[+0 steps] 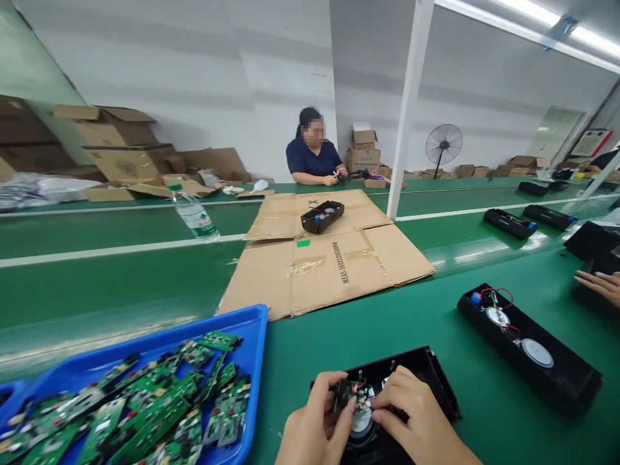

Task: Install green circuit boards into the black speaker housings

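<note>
Left hand [314, 418] pinches circuit board [343, 394] over case [426, 369], likely steadying it; right hand [417, 411] nearly closed at wires [357, 387] (hold unclear). Tray [258, 365]: right edge faces case, presumably for reach.

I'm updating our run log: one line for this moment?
left hand: holds circuit board; right hand: fingers beside it; below: black casing; left: blue tray
</note>
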Demonstrator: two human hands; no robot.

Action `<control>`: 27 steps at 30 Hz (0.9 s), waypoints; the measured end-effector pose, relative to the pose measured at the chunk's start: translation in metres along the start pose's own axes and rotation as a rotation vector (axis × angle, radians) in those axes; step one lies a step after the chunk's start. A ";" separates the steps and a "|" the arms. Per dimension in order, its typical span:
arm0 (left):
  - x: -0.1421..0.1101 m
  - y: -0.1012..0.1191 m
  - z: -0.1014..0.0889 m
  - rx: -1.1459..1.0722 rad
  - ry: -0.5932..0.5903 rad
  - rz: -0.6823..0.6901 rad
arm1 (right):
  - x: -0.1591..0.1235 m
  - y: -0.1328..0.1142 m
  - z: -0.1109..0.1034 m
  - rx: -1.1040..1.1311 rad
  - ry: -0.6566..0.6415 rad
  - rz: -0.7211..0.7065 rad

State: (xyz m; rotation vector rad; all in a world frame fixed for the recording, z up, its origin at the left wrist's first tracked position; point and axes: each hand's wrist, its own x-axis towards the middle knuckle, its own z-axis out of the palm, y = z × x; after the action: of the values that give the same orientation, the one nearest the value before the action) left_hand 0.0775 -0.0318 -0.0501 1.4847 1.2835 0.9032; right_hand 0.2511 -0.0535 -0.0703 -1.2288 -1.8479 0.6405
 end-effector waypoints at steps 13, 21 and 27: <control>0.000 0.011 -0.003 0.079 -0.067 -0.015 | 0.000 -0.003 0.006 -0.387 0.077 -0.274; -0.002 0.009 -0.003 0.258 -0.127 0.123 | -0.001 -0.002 0.014 -0.521 0.098 -0.376; 0.000 0.018 -0.011 0.166 -0.323 0.096 | -0.004 -0.003 0.012 -0.379 0.189 -0.142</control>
State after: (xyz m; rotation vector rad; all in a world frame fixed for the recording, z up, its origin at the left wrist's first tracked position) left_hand 0.0725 -0.0297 -0.0300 1.7531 1.0756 0.5966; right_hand 0.2400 -0.0577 -0.0762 -1.3292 -1.9268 0.0913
